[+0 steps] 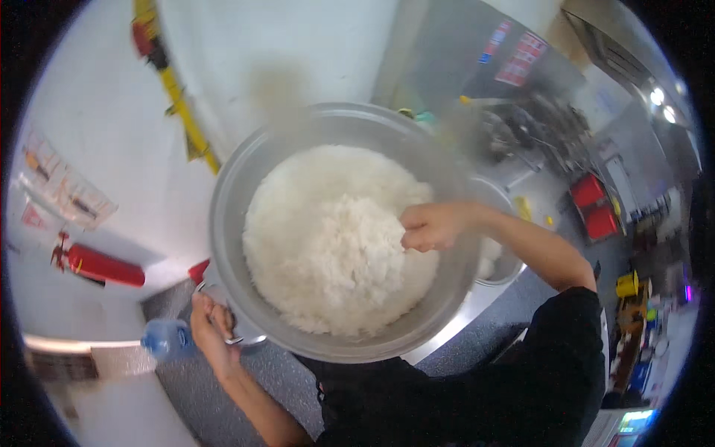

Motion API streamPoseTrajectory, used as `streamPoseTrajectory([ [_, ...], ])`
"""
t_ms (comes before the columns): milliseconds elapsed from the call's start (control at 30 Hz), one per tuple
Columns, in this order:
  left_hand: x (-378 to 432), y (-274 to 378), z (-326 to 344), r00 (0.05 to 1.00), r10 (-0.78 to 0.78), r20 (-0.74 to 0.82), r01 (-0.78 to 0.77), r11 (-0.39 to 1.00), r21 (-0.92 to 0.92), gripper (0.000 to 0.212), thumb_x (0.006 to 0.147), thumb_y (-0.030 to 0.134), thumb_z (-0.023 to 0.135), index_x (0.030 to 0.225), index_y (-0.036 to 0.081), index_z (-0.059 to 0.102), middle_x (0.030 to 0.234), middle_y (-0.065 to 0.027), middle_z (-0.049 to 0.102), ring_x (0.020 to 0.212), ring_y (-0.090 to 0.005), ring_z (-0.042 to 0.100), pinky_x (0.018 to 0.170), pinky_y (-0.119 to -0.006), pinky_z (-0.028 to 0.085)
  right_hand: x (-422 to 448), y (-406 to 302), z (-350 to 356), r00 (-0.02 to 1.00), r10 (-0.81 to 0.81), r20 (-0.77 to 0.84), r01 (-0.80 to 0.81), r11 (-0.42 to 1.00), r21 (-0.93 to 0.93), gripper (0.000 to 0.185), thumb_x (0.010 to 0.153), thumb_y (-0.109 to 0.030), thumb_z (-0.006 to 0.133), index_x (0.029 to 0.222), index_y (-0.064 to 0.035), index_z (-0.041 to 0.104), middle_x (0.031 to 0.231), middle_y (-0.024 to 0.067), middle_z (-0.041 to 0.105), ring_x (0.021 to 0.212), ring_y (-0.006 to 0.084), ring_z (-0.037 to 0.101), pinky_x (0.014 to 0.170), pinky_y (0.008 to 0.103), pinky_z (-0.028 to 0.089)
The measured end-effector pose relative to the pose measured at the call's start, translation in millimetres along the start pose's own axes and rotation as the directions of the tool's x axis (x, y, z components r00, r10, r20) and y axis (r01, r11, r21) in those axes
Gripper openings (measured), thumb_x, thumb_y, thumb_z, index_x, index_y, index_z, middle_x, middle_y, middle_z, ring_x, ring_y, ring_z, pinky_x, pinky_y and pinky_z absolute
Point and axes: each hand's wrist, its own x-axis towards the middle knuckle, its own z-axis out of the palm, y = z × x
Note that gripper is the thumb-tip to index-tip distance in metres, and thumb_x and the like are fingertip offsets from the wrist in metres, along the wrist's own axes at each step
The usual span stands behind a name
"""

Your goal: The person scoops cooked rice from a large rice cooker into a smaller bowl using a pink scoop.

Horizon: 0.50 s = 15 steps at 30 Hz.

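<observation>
A large grey metal pot [229, 234] stands in front of me, its wide round rim filling the middle of the view. Inside is a broad bed of cooked white rice [357, 246], loosened and heaped at the centre and smoother toward the far side. My left hand [213, 321] is wrapped around the metal loop handle [234, 339] on the pot's left side. Over the right part of the rice is my right hand [429, 226], with its fingers curled inward at the heap's edge. Whether those fingers hold anything is hidden. Steam blurs the far rim.
Right of the pot sits a second metal pot [494, 268] with pale contents. A blue plastic bottle [167, 339] stands low at left. A red fire extinguisher [106, 265] and a yellow spirit level [181, 106] are by the wall. Red containers [595, 207] are farther right.
</observation>
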Motion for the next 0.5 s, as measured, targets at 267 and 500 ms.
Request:
streamPoseTrajectory([
  [267,2,-16,0,0.998,0.046,0.050,-0.046,0.999,0.002,0.031,0.092,0.030,0.041,0.066,0.014,0.035,0.040,0.0034,0.027,0.032,-0.0055,0.019,0.034,-0.022,0.013,-169,209,-32,0.764,-0.358,-0.537,-0.158,0.703,-0.693,0.024,0.078,-0.024,0.049,0.072,-0.0036,0.061,0.055,0.0024,0.053,0.044,0.0122,0.050,0.040,0.0275,0.039],
  [500,4,-23,-16,0.998,0.020,0.053,-0.022,0.999,0.048,0.032,0.092,0.031,0.041,0.065,0.015,0.035,0.038,0.0033,0.025,0.031,-0.0053,0.016,0.033,-0.023,0.010,-188,226,49,0.034,0.162,-0.986,-0.090,0.983,0.159,0.024,0.082,-0.018,0.047,0.091,-0.0014,0.060,0.062,0.0094,0.059,0.060,0.0195,0.059,0.054,0.0346,0.046],
])
